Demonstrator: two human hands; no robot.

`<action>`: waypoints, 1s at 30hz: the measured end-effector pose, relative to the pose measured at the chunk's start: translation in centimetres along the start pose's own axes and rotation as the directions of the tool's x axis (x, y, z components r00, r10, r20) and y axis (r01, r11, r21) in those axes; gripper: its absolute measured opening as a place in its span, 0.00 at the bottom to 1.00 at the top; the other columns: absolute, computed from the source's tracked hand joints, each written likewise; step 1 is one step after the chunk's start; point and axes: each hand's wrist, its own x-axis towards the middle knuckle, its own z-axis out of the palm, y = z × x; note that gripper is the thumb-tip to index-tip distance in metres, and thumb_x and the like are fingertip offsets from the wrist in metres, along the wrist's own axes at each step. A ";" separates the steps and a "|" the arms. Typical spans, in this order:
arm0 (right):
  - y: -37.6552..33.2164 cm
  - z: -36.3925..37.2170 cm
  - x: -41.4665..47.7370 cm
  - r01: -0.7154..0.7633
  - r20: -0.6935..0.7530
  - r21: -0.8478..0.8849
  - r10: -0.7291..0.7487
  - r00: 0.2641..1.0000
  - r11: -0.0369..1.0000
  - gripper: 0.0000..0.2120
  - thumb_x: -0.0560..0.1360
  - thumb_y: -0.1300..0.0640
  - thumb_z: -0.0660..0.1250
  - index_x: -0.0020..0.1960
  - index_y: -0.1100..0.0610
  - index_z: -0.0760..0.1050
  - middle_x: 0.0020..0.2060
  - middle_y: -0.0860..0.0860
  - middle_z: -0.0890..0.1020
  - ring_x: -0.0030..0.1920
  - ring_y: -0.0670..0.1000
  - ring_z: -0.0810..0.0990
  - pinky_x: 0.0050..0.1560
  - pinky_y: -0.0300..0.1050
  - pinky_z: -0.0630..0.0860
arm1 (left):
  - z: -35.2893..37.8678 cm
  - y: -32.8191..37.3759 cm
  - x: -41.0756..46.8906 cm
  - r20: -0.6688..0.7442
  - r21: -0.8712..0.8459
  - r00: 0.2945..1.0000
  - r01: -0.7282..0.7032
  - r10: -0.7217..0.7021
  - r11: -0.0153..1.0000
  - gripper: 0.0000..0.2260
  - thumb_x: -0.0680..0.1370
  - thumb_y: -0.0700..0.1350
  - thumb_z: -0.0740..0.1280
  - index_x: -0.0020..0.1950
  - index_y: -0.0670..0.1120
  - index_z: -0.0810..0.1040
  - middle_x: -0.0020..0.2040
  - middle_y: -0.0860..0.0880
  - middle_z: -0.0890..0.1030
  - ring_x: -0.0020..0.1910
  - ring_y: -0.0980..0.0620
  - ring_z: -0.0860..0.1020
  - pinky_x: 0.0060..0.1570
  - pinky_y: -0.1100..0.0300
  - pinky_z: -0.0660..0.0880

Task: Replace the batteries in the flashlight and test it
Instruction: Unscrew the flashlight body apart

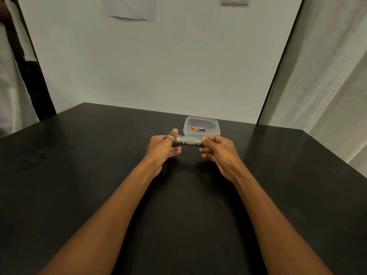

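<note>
Head view: I see the silver flashlight (186,141) held level above the black table (79,175), the left hand (162,148) clamped on its left end — thumb on top, ring on that thumb — and the right hand (216,150) pinching its right end. Just beyond, a clear plastic container (201,127) holds a battery (198,129) with an orange tip — lying flat inside.

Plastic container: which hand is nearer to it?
Right. The right hand grips the flashlight end just in front of the container, overlapping its front edge in view. The left hand holds the other end, off to the container's left.
</note>
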 end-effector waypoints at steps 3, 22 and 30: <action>-0.3 -0.3 -0.2 0.033 0.034 0.075 -0.036 0.999 0.997 0.07 0.77 0.66 0.72 0.53 0.58 0.82 0.49 0.55 0.86 0.48 0.51 0.86 0.45 0.43 0.82 | 0.0 0.1 -0.1 0.000 -0.003 1.000 0.006 -0.006 1.000 0.14 0.80 0.53 0.69 0.52 0.41 0.83 0.49 0.42 0.85 0.40 0.51 0.85 0.39 0.62 0.82; -0.4 -0.2 -0.4 0.038 0.022 0.058 -0.039 0.999 0.998 0.10 0.75 0.68 0.72 0.53 0.57 0.83 0.52 0.55 0.86 0.52 0.53 0.86 0.45 0.44 0.82 | -0.1 0.1 -0.2 0.006 -0.006 1.000 0.008 -0.008 1.000 0.16 0.80 0.53 0.70 0.52 0.40 0.82 0.50 0.40 0.85 0.41 0.49 0.85 0.40 0.61 0.82; -0.1 0.3 -0.2 -0.031 -0.044 -0.086 0.028 0.999 0.996 0.13 0.81 0.49 0.69 0.52 0.60 0.83 0.35 0.53 0.84 0.32 0.46 0.81 0.34 0.39 0.79 | -0.1 0.0 -0.2 0.000 -0.003 1.000 -0.011 0.011 1.000 0.15 0.80 0.53 0.70 0.51 0.40 0.82 0.48 0.41 0.86 0.37 0.52 0.85 0.39 0.61 0.82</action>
